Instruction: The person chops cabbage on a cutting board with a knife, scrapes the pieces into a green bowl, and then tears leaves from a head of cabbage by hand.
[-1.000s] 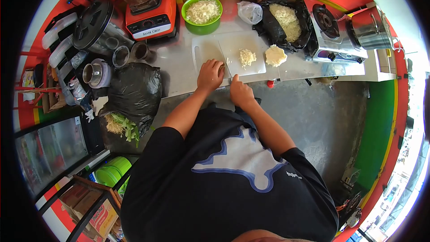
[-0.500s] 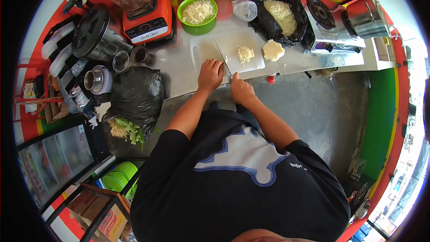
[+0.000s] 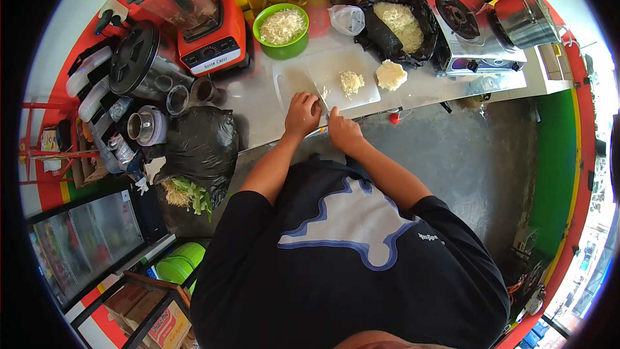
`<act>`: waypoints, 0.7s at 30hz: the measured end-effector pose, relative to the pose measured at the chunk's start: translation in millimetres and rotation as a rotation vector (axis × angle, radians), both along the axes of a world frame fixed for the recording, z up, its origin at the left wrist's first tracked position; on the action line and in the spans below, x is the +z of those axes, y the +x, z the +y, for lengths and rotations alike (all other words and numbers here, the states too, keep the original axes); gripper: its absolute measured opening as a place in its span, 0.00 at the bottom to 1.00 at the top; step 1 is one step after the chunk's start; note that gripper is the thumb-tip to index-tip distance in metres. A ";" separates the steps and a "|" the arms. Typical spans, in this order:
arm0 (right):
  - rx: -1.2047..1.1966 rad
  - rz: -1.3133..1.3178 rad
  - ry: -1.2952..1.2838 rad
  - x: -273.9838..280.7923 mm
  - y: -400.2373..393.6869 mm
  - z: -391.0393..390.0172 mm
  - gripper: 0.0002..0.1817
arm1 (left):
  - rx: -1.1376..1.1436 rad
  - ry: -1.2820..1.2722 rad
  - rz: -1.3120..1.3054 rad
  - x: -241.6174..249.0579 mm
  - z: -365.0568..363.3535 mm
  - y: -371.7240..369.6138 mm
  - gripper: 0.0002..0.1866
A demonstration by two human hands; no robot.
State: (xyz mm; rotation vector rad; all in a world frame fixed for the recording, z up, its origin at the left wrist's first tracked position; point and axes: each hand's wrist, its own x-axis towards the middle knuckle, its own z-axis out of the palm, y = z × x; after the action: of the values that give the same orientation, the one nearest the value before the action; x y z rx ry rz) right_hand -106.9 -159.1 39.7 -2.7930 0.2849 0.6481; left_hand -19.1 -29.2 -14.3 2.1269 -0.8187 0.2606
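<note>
My right hand (image 3: 345,132) is closed round the handle of a kitchen knife (image 3: 320,95), whose blade points away from me over a white cutting board (image 3: 284,83). Just left of the blade, my left hand (image 3: 303,115) rests on the board's near edge with its fingers curled down; what lies under them is hidden. A few pale shreds (image 3: 324,92) lie by the blade. To the right is a small heap of pale shredded vegetable (image 3: 351,83), perhaps cabbage. A larger pale, uncut chunk (image 3: 391,75) sits on the steel counter beside the board's right edge.
Behind the board stands a green bowl (image 3: 284,46) full of pale shreds. A black plastic bag (image 3: 403,29) at back right holds more. A red blender (image 3: 216,52) and a black bag (image 3: 201,145) are on the left; a gas stove (image 3: 481,55) is at right.
The view has tilted slightly, so the counter sits a little differently. Both hands stay at the board's near edge; more pale shreds now show beside the blade near my left fingers.
</note>
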 end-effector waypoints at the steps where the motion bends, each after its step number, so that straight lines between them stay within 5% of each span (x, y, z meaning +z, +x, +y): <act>1: -0.003 -0.028 0.039 -0.9 9.5 -1.1 0.17 | -0.018 -0.010 0.013 1.7 0.6 0.6 0.05; 21: -0.029 0.023 0.131 18.7 21.1 -1.1 0.17 | -0.004 -0.045 0.016 1.9 -2.3 -1.9 0.03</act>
State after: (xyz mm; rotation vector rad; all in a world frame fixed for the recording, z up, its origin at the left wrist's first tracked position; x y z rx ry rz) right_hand -85.8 -160.1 58.5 -2.6538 0.2768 0.6680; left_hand -21.0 -31.4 -12.3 2.0825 -0.8004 0.2574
